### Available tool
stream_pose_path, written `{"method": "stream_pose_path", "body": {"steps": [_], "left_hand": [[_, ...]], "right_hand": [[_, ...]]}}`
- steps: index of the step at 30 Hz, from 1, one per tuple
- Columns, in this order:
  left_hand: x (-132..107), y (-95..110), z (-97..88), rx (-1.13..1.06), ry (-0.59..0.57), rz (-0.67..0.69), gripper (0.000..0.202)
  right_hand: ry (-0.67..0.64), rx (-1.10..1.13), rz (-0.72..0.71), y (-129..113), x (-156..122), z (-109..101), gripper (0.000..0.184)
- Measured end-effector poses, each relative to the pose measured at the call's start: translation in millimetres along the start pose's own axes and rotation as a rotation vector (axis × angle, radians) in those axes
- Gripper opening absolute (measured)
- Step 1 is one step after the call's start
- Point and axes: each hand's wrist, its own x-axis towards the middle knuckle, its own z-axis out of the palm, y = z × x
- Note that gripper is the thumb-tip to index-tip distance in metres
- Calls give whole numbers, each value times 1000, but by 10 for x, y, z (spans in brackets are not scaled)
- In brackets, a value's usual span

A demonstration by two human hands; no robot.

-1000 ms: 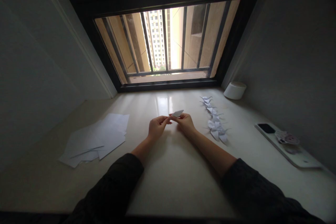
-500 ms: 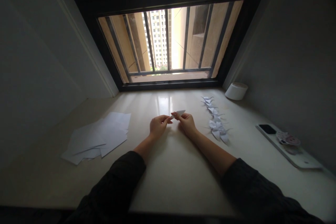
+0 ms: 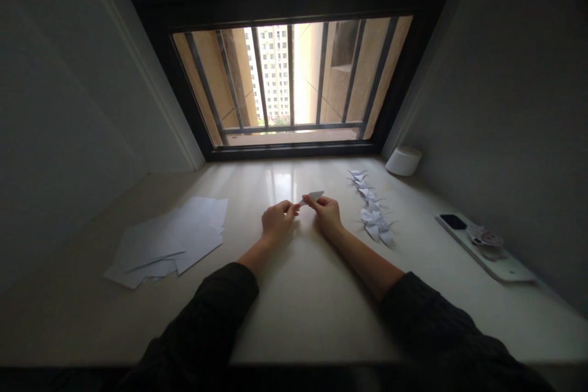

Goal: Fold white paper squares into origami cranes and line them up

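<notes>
A small piece of folded white paper (image 3: 316, 195) is held between my two hands above the pale sill, its pointed end angled up to the right. My right hand (image 3: 327, 211) pinches it with thumb and fingers. At its left end, my left hand (image 3: 277, 218) has its fingertips closed on the paper, which they partly cover. To the right of my hands, several folded paper cranes (image 3: 373, 217) lie in a row running toward the window. Loose white paper sheets (image 3: 172, 236) overlap in a pile to the left.
A pale windowsill (image 3: 294, 306) carries everything. At the right lies a phone (image 3: 487, 248) with a cartoon-like grip on its back. A white rounded object (image 3: 403, 161) stands in the far right corner. Beyond is a dark-framed window (image 3: 289, 150) with bars outside.
The view has tilted up slightly and shifted, so more of the upper window shows. Both hands keep their hold on the folded paper, with barely any finger movement.
</notes>
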Motion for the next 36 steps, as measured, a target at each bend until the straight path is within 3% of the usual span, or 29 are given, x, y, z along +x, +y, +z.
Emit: {"method": "stream_pose_path", "body": {"steps": [8, 12, 19, 28, 33, 36], "left_hand": [[-2, -14, -6, 17, 37, 64, 34], [-7, -17, -21, -77, -4, 135, 34], [-27, -51, -15, -226, -2, 172, 35], [53, -121, 10, -405, -43, 104, 39], [43, -111, 9, -418, -29, 154, 34], [31, -95, -13, -475, 47, 87, 35]], "right_hand": [[28, -13, -22, -76, -7, 40, 35], [24, -67, -39, -196, -19, 55, 36], [45, -22, 93, -225, -68, 5, 51], [-361, -279, -42, -261, -110, -134, 66], [-396, -350, -106, -205, -108, -87, 56], [-312, -247, -65, -143, -77, -53, 55]]}}
